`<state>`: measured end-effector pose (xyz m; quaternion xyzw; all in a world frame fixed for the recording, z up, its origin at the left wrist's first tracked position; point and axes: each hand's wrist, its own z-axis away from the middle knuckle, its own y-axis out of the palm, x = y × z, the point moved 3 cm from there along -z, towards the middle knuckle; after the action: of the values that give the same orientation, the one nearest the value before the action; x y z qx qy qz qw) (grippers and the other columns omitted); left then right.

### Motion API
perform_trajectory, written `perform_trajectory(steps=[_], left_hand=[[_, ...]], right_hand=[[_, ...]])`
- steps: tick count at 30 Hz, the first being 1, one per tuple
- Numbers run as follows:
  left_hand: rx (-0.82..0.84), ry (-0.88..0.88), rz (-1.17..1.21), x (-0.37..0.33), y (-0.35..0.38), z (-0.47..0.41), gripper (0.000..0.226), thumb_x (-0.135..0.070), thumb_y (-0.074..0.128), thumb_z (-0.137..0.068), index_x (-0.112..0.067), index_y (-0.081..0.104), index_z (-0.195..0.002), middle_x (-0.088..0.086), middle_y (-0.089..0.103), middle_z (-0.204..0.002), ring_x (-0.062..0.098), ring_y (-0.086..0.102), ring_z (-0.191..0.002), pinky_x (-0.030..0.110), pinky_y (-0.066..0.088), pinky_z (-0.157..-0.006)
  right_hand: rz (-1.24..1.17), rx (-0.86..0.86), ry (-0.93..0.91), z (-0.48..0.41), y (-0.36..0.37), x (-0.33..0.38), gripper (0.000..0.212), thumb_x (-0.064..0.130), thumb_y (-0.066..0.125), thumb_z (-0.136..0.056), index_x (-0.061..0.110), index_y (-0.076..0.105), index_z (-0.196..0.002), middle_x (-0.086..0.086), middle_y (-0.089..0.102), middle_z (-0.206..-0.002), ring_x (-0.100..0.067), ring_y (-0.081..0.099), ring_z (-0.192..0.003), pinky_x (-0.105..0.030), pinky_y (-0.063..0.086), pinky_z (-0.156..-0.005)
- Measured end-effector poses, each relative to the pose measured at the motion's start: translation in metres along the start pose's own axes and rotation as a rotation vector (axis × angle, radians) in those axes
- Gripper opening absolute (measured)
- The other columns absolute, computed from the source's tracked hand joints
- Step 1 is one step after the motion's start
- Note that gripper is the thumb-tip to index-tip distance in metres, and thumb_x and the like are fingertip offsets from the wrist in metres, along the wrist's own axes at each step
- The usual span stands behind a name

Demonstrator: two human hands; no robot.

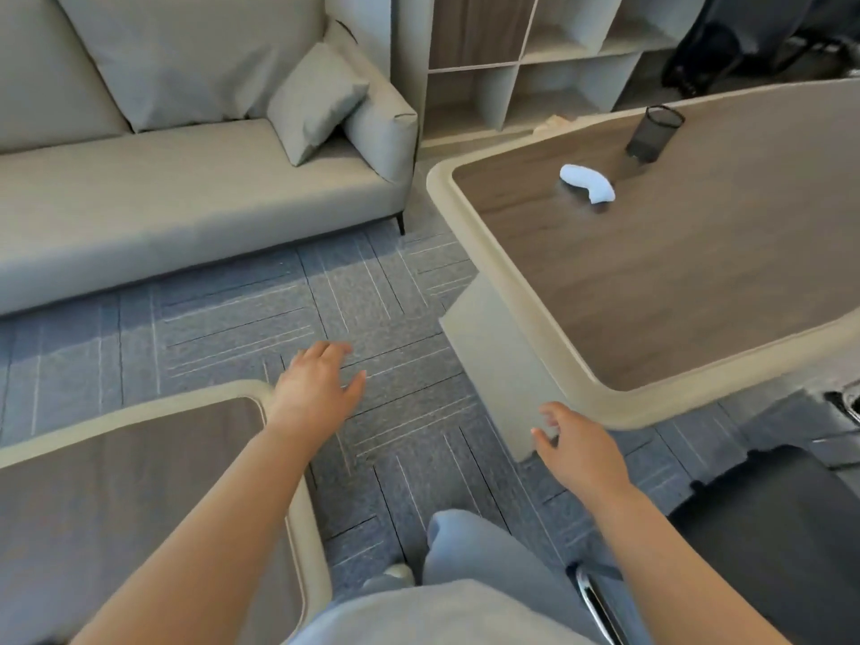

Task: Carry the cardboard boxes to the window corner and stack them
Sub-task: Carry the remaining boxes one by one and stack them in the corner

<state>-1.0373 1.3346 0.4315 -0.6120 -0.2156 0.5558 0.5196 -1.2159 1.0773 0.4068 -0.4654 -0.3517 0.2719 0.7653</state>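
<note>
Since both hands are empty, no carry is under way. Left hand [316, 388] and right hand [577, 453]: fingers spread and relaxed, gripping nothing, hovering over the carpet [279, 309] just off the near corner of the big worktop [488, 253]. No cardboard boxes in view. A tan scrap [551, 122] beyond that worktop's far edge is too small to call. On the worktop: mesh cup [654, 132], pale blue roll [587, 182]. Sofa [186, 193] is across the aisle from it. No window corner or stack visible. My read: pickup, carry and stacking all still to do, or she's between trips; can't tell which.
</note>
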Motion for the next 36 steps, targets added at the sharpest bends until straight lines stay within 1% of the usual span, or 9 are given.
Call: perform_trajectory(steps=[4, 7, 10, 14, 19, 22, 29, 33, 36], left_hand=[[-0.031, -0.019, 0.014, -0.014, -0.002, -0.073, 0.045, -0.037, 0.050, -0.092, -0.016, 0.046, -0.132, 0.004, 0.049, -0.135, 0.026, 0.043, -0.125, 0.043, 0.043, -0.096], [-0.040, -0.043, 0.008, -0.017, -0.003, -0.122, 0.046, -0.036, 0.050, -0.092, -0.017, 0.046, -0.133, 0.004, 0.048, -0.135, 0.024, 0.043, -0.126, 0.041, 0.042, -0.098], [-0.029, -0.126, -0.002, -0.014, -0.012, -0.159, 0.046, -0.036, 0.049, -0.093, -0.017, 0.044, -0.134, 0.002, 0.047, -0.136, 0.023, 0.041, -0.126, 0.039, 0.041, -0.098], [-0.062, -0.264, -0.017, 0.009, -0.029, -0.189, 0.046, -0.037, 0.049, -0.092, -0.018, 0.045, -0.134, 0.001, 0.048, -0.134, 0.022, 0.043, -0.125, 0.038, 0.042, -0.097], [-0.071, -0.470, -0.021, 0.059, -0.049, -0.213, 0.045, -0.036, 0.050, -0.092, -0.019, 0.046, -0.133, 0.001, 0.049, -0.135, 0.022, 0.043, -0.125, 0.037, 0.040, -0.096], [-0.093, -0.533, -0.003, 0.093, -0.064, -0.248, 0.045, -0.036, 0.051, -0.092, -0.018, 0.046, -0.133, 0.001, 0.049, -0.134, 0.022, 0.042, -0.126, 0.037, 0.039, -0.097], [-0.110, -0.449, -0.010, 0.167, -0.125, -0.394, 0.047, -0.037, 0.049, -0.093, -0.016, 0.044, -0.135, 0.002, 0.047, -0.136, 0.022, 0.041, -0.127, 0.035, 0.039, -0.099], [-0.087, -0.306, -0.053, 0.186, -0.167, -0.490, 0.047, -0.036, 0.050, -0.093, -0.015, 0.045, -0.134, 0.003, 0.050, -0.134, 0.022, 0.042, -0.125, 0.035, 0.039, -0.099], [-0.094, -0.204, -0.063, 0.179, -0.190, -0.564, 0.045, -0.035, 0.052, -0.092, -0.013, 0.048, -0.131, 0.005, 0.052, -0.130, 0.024, 0.044, -0.122, 0.038, 0.040, -0.097]], right_hand=[[0.025, 0.017, -0.028, -0.066, -0.009, 0.003, 0.040, 0.035, 0.049, -0.094, 0.015, 0.050, -0.128, -0.004, 0.062, -0.121, -0.023, 0.058, -0.108, -0.034, 0.047, -0.086], [0.028, 0.042, -0.110, -0.131, -0.021, 0.025, 0.040, 0.034, 0.048, -0.094, 0.013, 0.050, -0.128, -0.005, 0.061, -0.121, -0.024, 0.058, -0.110, -0.034, 0.046, -0.087], [0.054, 0.064, -0.221, -0.194, -0.039, 0.059, 0.035, 0.035, 0.046, -0.094, 0.012, 0.052, -0.121, -0.006, 0.063, -0.115, -0.024, 0.059, -0.105, -0.036, 0.048, -0.083], [0.028, 0.082, -0.373, -0.273, -0.062, 0.121, 0.039, 0.035, 0.044, -0.096, 0.020, 0.046, -0.132, 0.003, 0.058, -0.127, -0.016, 0.054, -0.117, -0.028, 0.043, -0.086], [0.014, 0.091, -0.509, -0.360, -0.073, 0.214, 0.040, 0.035, 0.046, -0.095, 0.019, 0.047, -0.133, 0.002, 0.059, -0.127, -0.017, 0.057, -0.113, -0.030, 0.046, -0.084], [0.032, 0.087, -0.565, -0.407, -0.071, 0.269, 0.040, 0.036, 0.045, -0.095, 0.020, 0.047, -0.132, 0.001, 0.059, -0.127, -0.018, 0.057, -0.112, -0.031, 0.047, -0.082], [0.038, 0.069, -0.501, -0.510, -0.058, 0.374, 0.040, 0.035, 0.047, -0.095, 0.019, 0.048, -0.131, 0.000, 0.059, -0.127, -0.019, 0.057, -0.114, -0.031, 0.047, -0.084], [-0.001, 0.061, -0.375, -0.553, -0.059, 0.395, 0.038, 0.034, 0.048, -0.094, 0.019, 0.050, -0.129, 0.001, 0.059, -0.126, -0.017, 0.057, -0.111, -0.030, 0.046, -0.083], [0.022, 0.073, -0.274, -0.577, -0.062, 0.391, 0.039, 0.035, 0.047, -0.095, 0.019, 0.049, -0.130, 0.001, 0.058, -0.128, -0.019, 0.057, -0.111, -0.029, 0.044, -0.083]])
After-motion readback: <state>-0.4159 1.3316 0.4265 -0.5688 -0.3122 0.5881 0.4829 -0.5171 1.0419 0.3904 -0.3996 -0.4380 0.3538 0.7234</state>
